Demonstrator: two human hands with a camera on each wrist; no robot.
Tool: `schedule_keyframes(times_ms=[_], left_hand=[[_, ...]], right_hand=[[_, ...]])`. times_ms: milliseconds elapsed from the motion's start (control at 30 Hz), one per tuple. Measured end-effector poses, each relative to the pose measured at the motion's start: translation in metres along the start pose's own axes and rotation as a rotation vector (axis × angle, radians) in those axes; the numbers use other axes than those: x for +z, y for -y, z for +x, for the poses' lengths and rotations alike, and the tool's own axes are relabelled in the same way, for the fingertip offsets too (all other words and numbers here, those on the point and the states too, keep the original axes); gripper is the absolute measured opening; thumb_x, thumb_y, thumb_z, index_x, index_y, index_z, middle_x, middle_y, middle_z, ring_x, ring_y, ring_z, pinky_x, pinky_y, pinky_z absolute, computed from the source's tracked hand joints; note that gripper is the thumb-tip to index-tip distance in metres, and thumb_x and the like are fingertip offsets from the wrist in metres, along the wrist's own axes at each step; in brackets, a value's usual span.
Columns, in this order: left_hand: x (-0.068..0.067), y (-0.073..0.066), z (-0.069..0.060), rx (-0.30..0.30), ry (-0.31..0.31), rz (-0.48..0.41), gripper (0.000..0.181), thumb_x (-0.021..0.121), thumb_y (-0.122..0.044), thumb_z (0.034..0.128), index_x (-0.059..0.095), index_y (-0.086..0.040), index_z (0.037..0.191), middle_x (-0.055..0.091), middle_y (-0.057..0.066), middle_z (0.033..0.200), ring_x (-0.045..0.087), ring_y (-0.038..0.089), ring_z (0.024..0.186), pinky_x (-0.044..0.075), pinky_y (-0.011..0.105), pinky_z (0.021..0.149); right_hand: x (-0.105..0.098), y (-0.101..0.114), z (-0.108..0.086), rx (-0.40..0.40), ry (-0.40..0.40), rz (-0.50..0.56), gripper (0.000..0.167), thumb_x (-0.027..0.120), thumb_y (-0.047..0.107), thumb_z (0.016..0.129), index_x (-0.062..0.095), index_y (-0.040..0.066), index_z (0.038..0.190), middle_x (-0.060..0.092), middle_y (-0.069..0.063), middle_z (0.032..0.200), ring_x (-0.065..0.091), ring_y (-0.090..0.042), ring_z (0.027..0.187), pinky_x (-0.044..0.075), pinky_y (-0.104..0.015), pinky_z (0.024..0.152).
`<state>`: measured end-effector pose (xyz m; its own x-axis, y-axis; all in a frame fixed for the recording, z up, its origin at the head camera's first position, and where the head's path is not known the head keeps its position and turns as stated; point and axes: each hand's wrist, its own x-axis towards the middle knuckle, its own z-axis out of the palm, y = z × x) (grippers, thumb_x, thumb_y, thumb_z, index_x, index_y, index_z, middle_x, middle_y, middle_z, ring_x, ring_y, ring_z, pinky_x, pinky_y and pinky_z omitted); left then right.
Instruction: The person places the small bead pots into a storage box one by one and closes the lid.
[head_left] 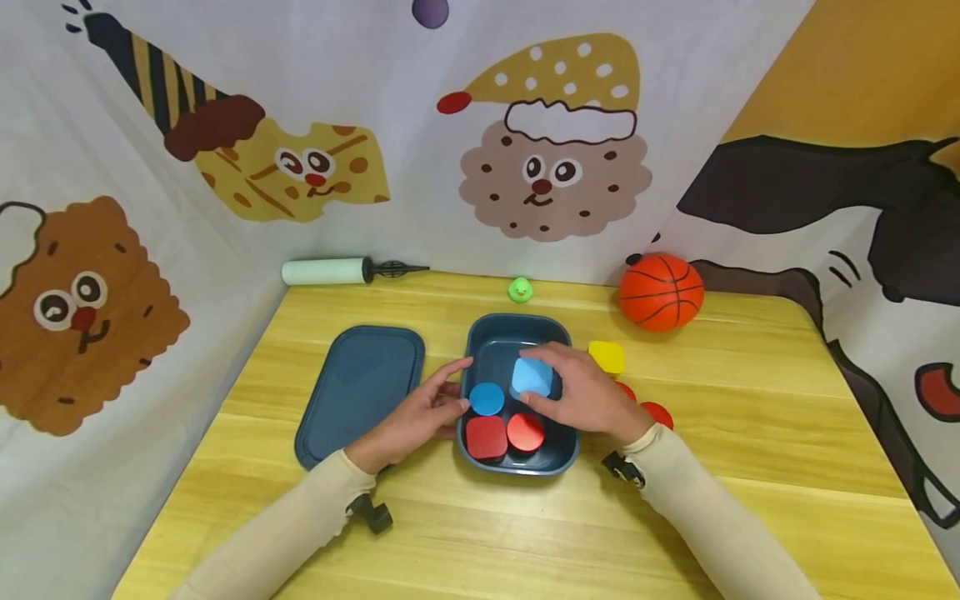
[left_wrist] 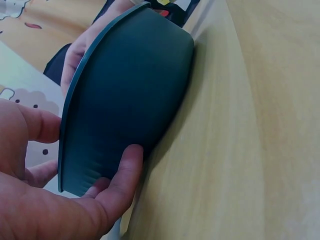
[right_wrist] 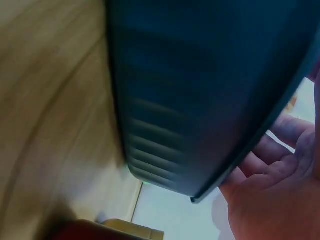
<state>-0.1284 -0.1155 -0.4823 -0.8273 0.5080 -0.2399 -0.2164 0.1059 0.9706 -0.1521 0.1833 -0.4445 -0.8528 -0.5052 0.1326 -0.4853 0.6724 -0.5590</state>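
A dark blue rectangular box (head_left: 495, 333) stands on the wooden table, its open side up. Inside it, my right hand (head_left: 592, 396) pinches a light blue rounded-square block (head_left: 532, 377) between thumb and fingers. A blue round block (head_left: 487, 399), a red square block (head_left: 487, 437) and a red round block (head_left: 526, 432) lie in the box's near half. My left hand (head_left: 420, 417) rests its fingers against the box's left side. The left wrist view shows those fingertips touching the outer wall (left_wrist: 125, 90) and rim. In the right wrist view the box wall (right_wrist: 200, 90) hides the block.
Left of the box lies a dark blue flat lid (head_left: 363, 383). To the right are a yellow block (head_left: 607, 357) and red round pieces (head_left: 657, 415), partly behind my right arm. A pump (head_left: 330, 272), a green duck (head_left: 520, 290) and an orange basketball (head_left: 661, 292) line the back.
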Motion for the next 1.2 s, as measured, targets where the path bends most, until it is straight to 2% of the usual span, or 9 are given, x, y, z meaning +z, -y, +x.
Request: schedule_keyframes(times_ms=[333, 600, 767, 900, 1033, 1200], left_hand=[[0.000, 0.000, 0.000, 0.005, 0.008, 0.001, 0.068, 0.054, -0.015, 0.1101, 0.025, -0.032, 0.169, 0.047, 0.022, 0.145, 0.061, 0.022, 0.117, 0.063, 0.045, 0.092], [0.000, 0.000, 0.000, -0.002, 0.000, 0.003, 0.067, 0.055, -0.015, 0.1100, 0.027, -0.034, 0.168, 0.046, 0.020, 0.141, 0.060, 0.023, 0.115, 0.064, 0.044, 0.091], [0.000, 0.001, 0.000, 0.003, 0.002, 0.001, 0.066, 0.055, -0.016, 0.1102, 0.028, -0.036, 0.167, 0.046, 0.021, 0.141, 0.060, 0.023, 0.115, 0.063, 0.045, 0.092], [-0.001, 0.002, 0.000, 0.003, 0.005, -0.003, 0.067, 0.055, -0.016, 0.1101, 0.026, -0.032, 0.168, 0.046, 0.022, 0.143, 0.060, 0.024, 0.116, 0.063, 0.046, 0.092], [0.000, 0.002, 0.001, -0.004, 0.006, -0.001, 0.068, 0.055, -0.015, 0.1099, 0.025, -0.030, 0.169, 0.046, 0.023, 0.144, 0.060, 0.024, 0.116, 0.063, 0.046, 0.092], [-0.001, 0.000, 0.001, -0.006, 0.004, 0.005, 0.068, 0.055, -0.014, 0.1099, 0.025, -0.029, 0.169, 0.047, 0.023, 0.144, 0.060, 0.024, 0.116, 0.063, 0.046, 0.092]], right_hand=[[0.015, -0.001, -0.003, -0.045, 0.043, -0.130, 0.061, 0.083, 0.049, 0.088, 0.068, 0.017, 0.139, 0.069, -0.003, 0.127, 0.060, -0.018, 0.108, 0.056, -0.037, 0.086], [0.019, 0.001, -0.002, -0.045, 0.118, -0.204, 0.058, 0.080, 0.051, 0.090, 0.069, 0.019, 0.137, 0.072, -0.002, 0.132, 0.062, -0.024, 0.119, 0.051, -0.051, 0.103], [0.019, 0.001, -0.001, -0.039, 0.129, -0.230, 0.059, 0.079, 0.054, 0.091, 0.069, 0.019, 0.138, 0.071, -0.003, 0.135, 0.063, -0.025, 0.120, 0.052, -0.052, 0.103], [0.018, 0.001, -0.001, -0.060, 0.091, -0.205, 0.057, 0.078, 0.053, 0.092, 0.070, 0.018, 0.136, 0.072, -0.003, 0.132, 0.064, -0.024, 0.118, 0.054, -0.050, 0.102], [0.012, 0.001, -0.005, -0.086, 0.008, -0.117, 0.050, 0.079, 0.046, 0.094, 0.072, 0.014, 0.131, 0.073, -0.002, 0.128, 0.066, -0.022, 0.117, 0.057, -0.048, 0.101], [0.002, -0.001, -0.011, -0.066, -0.088, 0.006, 0.038, 0.079, 0.033, 0.096, 0.074, 0.012, 0.127, 0.074, -0.004, 0.126, 0.068, -0.026, 0.115, 0.058, -0.052, 0.098]])
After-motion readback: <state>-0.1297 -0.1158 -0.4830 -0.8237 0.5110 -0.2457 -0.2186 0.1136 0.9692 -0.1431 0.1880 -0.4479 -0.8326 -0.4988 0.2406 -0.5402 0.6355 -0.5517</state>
